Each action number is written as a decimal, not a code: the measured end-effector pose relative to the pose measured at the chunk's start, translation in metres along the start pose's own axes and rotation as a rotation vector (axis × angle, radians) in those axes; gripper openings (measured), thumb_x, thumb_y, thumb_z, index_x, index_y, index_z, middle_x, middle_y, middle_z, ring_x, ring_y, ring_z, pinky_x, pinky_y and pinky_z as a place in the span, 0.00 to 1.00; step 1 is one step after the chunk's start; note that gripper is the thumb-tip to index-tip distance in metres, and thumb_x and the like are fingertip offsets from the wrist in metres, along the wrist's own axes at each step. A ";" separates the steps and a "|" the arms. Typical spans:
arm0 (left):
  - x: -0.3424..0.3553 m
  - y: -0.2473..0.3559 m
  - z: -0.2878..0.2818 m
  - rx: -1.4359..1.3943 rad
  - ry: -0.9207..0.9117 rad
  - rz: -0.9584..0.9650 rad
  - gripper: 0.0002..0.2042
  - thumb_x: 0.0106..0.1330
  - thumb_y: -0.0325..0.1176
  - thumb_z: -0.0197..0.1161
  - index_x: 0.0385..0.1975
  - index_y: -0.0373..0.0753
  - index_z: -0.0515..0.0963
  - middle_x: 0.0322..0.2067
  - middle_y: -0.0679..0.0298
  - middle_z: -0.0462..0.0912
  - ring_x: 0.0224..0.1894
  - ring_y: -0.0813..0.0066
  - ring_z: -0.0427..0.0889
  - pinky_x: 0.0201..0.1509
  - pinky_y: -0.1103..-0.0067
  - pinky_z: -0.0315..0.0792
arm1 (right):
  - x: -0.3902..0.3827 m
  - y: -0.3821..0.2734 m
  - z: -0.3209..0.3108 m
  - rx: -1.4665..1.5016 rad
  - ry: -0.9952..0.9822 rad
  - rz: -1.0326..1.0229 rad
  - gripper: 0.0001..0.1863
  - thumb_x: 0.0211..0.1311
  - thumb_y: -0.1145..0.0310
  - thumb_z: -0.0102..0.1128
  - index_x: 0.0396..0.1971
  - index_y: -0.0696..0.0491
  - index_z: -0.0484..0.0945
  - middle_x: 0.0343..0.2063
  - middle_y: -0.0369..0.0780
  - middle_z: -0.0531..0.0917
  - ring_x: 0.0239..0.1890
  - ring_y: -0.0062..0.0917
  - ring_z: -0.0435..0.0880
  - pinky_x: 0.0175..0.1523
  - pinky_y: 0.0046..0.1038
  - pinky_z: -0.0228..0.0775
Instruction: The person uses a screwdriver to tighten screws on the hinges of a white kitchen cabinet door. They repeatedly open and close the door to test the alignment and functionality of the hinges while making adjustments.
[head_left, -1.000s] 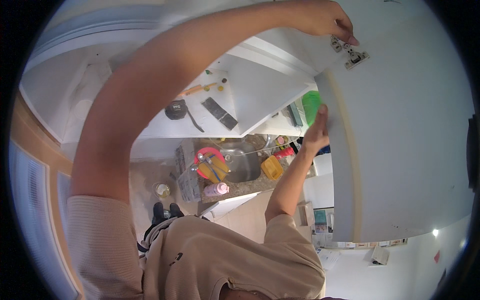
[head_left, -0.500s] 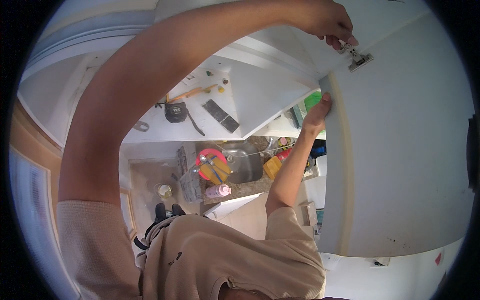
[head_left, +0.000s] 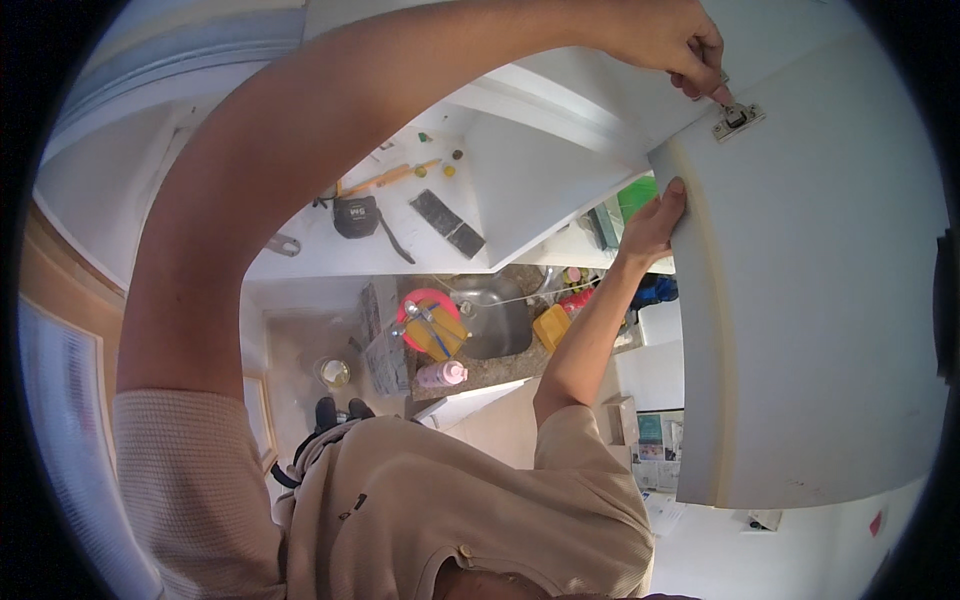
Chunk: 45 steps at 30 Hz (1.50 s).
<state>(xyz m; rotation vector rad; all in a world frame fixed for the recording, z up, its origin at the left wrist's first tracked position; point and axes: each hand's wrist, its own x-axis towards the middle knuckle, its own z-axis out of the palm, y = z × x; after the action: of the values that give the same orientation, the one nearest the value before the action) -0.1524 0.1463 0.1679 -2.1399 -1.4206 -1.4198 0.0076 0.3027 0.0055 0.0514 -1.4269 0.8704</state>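
My left arm reaches up and across the top of the view. My left hand [head_left: 690, 55] has its fingers curled and pressed against a metal cabinet hinge [head_left: 738, 121] at the upper corner of a large pale cabinet door [head_left: 820, 280]. Lower down, my right hand [head_left: 655, 222] grips the door's near side edge. Its thumb lies against the edge while the other fingers are hidden behind the panel. A yellowish strip runs down the door along this edge.
On the open cabinet's white shelf lie a tape measure [head_left: 356, 216], a dark flat strip [head_left: 447, 224] and an orange tool [head_left: 385, 178]. Below are a steel sink [head_left: 495, 325], a pink basin [head_left: 412, 297], a pink bottle [head_left: 442, 374] and a yellow container [head_left: 551, 327].
The door has shifted to the right, and both my hands have moved with it. More of the hinge's plate shows now below my left fingers.
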 end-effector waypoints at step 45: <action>0.035 -0.072 -0.020 -0.325 -0.375 -0.368 0.21 0.75 0.45 0.61 0.49 0.30 0.82 0.46 0.52 0.87 0.50 0.63 0.86 0.53 0.70 0.81 | 0.002 0.010 0.005 0.387 -0.043 -0.034 0.11 0.63 0.75 0.59 0.44 0.61 0.81 0.43 0.40 0.83 0.51 0.27 0.79 0.61 0.31 0.67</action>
<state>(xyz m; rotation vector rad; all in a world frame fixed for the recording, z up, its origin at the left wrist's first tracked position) -0.2194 0.1918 0.1839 -2.5523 -1.9150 -1.5136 -0.0027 0.3084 0.0039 0.3880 -1.2760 1.1122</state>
